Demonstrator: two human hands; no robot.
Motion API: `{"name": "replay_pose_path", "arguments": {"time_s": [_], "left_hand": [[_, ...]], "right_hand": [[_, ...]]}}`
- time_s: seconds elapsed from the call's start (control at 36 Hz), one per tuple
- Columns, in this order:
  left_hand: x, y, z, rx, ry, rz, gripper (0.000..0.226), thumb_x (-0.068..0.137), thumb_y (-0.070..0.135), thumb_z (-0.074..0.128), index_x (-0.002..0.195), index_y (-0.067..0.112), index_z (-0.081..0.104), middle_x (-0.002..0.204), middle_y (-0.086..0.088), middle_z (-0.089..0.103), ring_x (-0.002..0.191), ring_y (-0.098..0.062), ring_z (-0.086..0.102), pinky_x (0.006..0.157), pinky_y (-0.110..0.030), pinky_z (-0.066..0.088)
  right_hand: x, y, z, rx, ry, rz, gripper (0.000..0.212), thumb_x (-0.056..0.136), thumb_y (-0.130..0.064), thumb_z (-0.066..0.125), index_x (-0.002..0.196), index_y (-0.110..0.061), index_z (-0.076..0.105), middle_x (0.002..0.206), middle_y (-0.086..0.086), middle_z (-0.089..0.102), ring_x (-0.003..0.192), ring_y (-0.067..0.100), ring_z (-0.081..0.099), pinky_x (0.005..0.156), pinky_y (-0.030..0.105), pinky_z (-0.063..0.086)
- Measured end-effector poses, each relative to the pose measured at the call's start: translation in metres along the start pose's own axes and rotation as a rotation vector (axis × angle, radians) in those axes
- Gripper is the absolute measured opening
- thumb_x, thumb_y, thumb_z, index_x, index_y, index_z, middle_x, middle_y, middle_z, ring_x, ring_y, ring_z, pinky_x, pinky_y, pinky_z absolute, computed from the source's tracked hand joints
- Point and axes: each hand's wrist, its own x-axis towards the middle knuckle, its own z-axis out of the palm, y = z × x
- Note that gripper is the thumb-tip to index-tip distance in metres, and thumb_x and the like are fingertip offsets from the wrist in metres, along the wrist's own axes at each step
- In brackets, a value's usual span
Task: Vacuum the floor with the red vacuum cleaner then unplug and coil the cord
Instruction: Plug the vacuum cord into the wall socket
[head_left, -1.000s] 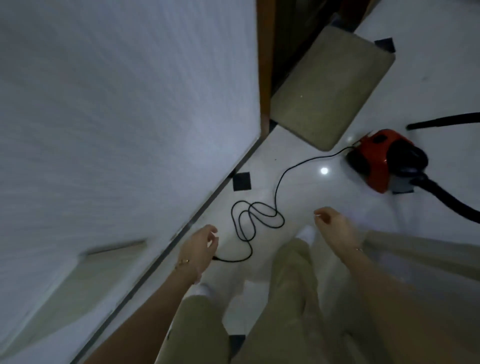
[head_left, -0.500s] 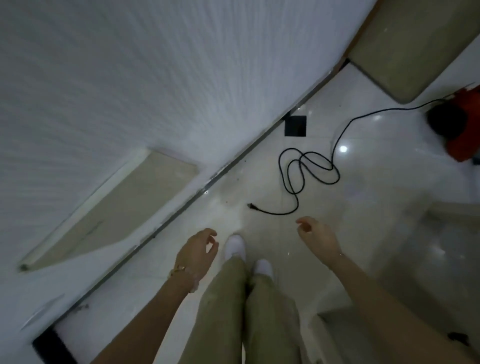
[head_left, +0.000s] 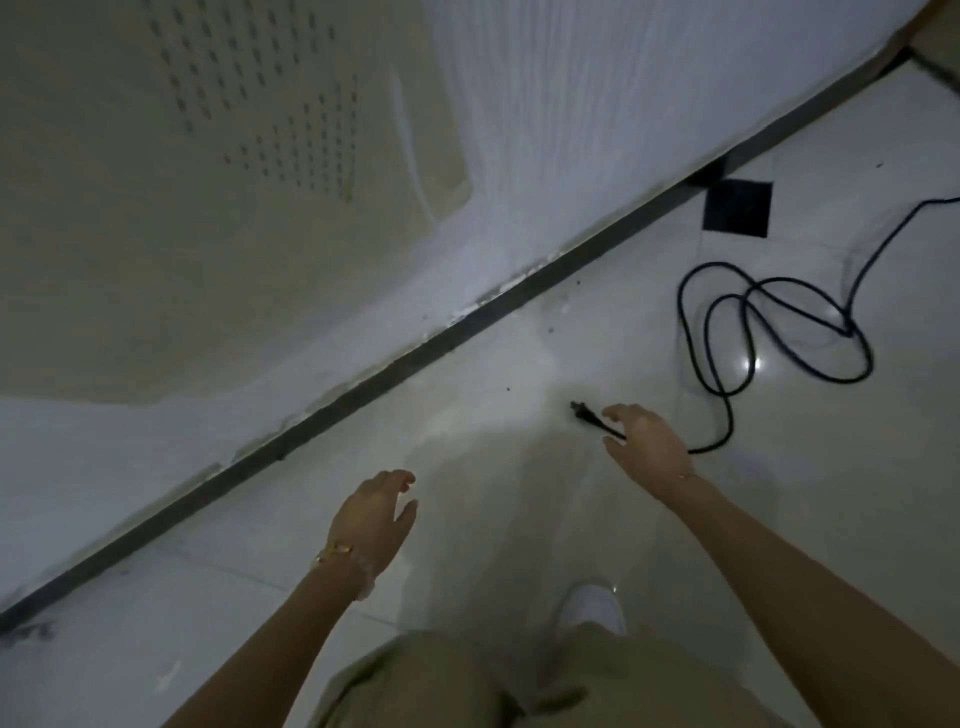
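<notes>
The black cord (head_left: 779, 332) lies in loose loops on the pale tiled floor at the right and runs off the right edge. Its plug (head_left: 584, 413) rests on the floor, free of any socket. My right hand (head_left: 647, 441) hovers right over the cord just behind the plug, fingers spread, with nothing gripped. My left hand (head_left: 376, 514) is lower and to the left, open and empty, with a gold bracelet on the wrist. The red vacuum cleaner is out of view.
A white wall (head_left: 571, 130) with a dark baseboard (head_left: 415, 358) runs diagonally across the view. A beige perforated panel (head_left: 208, 156) sits on the wall. A black floor square (head_left: 737, 208) lies near the baseboard. My white shoe (head_left: 592, 608) and beige trousers fill the bottom.
The view swung left and down, so the vacuum cleaner left the frame. My right hand moved forward to just over the plug end of the cord. My left hand stayed open.
</notes>
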Motion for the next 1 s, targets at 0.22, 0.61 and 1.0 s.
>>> {"name": "replay_pose_path", "arguments": {"time_s": [0.22, 0.61, 1.0], "left_hand": [[0.050, -0.078, 0.099, 0.026, 0.092, 0.106, 0.043, 0.094, 0.030, 0.042, 0.133, 0.015, 0.048, 0.138, -0.004, 0.051, 0.123, -0.024, 0.050, 0.105, -0.030, 0.037], [0.053, -0.157, 0.127, -0.044, 0.400, 0.220, 0.038, 0.080, 0.023, 0.042, 0.102, 0.006, 0.067, 0.097, -0.007, 0.071, 0.084, -0.019, 0.067, 0.074, -0.022, 0.053], [-0.063, -0.311, 0.114, -0.195, 0.645, -0.373, 0.035, 0.081, 0.034, 0.046, 0.101, 0.016, 0.067, 0.097, 0.001, 0.072, 0.081, -0.017, 0.070, 0.070, -0.021, 0.054]], "right_hand": [[0.067, 0.036, 0.076, -0.107, 0.194, 0.057, 0.038, 0.088, -0.016, 0.058, 0.124, -0.003, 0.055, 0.121, 0.019, 0.056, 0.109, 0.036, 0.051, 0.087, 0.041, 0.046], [0.058, -0.082, 0.112, 0.044, 0.076, -0.364, 0.013, 0.097, -0.021, 0.049, 0.105, -0.018, 0.059, 0.090, -0.003, 0.057, 0.076, 0.015, 0.054, 0.066, 0.024, 0.042], [-0.022, -0.380, 0.192, 0.529, -0.487, -0.773, 0.018, 0.099, -0.016, 0.043, 0.085, -0.013, 0.054, 0.052, -0.013, 0.038, 0.043, 0.000, 0.030, 0.043, 0.013, 0.025]]}}
